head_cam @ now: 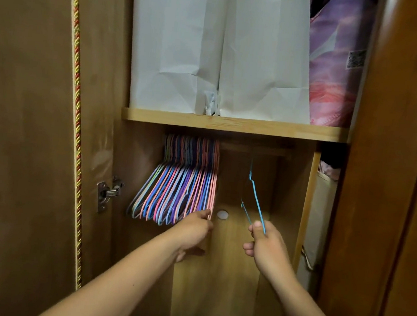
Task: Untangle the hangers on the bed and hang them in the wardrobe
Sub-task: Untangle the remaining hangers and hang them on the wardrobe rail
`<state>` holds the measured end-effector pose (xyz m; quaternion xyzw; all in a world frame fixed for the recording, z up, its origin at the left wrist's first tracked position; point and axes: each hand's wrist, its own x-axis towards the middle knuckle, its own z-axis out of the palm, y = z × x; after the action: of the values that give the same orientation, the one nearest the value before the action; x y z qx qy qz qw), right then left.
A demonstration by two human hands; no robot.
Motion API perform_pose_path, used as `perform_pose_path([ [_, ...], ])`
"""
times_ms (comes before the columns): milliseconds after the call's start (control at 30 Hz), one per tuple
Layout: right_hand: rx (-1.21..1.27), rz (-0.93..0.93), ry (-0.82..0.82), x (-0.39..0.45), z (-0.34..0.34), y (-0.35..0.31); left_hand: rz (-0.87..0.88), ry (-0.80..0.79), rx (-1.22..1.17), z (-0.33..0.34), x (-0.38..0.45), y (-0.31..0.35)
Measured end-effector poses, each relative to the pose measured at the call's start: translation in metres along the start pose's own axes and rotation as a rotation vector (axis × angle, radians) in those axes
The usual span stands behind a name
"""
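Inside the wardrobe, several pink, blue and purple wire hangers [178, 193] hang bunched at the left end of the wooden rail [254, 150]. My left hand [192, 232] touches the lower corner of the rightmost pink hanger in that bunch. A single blue hanger [255, 198] hangs from the rail further right, tilted. My right hand [267, 245] pinches its lower end between thumb and fingers. The bed is out of view.
A wooden shelf [233, 124] sits just above the rail, holding two white paper bags [222, 52] and a purple package [335, 68]. An open wardrobe door [28, 115] with a metal hinge [108, 192] stands on the left. A vertical divider [309, 193] bounds the hanging space on the right.
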<state>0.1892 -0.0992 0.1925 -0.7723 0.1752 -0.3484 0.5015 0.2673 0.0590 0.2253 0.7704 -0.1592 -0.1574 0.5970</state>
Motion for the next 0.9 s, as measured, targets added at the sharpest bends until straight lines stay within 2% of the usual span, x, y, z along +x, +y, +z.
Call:
perform_pose_path([
  [133,-0.042,-0.050,-0.001,0.039,0.030,-0.023,0.043,-0.012,0.151,-0.030,-0.012,-0.002],
  [267,-0.239,-0.066,-0.052,0.074,0.061,-0.025,0.018,0.030,0.234,-0.062,-0.024,-0.010],
  [367,-0.408,-0.102,-0.124,0.079,0.081,-0.009,-0.018,0.079,0.206,-0.082,-0.033,-0.014],
  [700,-0.394,-0.076,-0.192,0.064,0.111,-0.005,-0.077,0.104,0.122,-0.109,-0.063,-0.025],
  [900,-0.497,0.042,-0.292,0.052,0.097,-0.009,-0.113,0.119,0.140,-0.111,-0.082,-0.030],
])
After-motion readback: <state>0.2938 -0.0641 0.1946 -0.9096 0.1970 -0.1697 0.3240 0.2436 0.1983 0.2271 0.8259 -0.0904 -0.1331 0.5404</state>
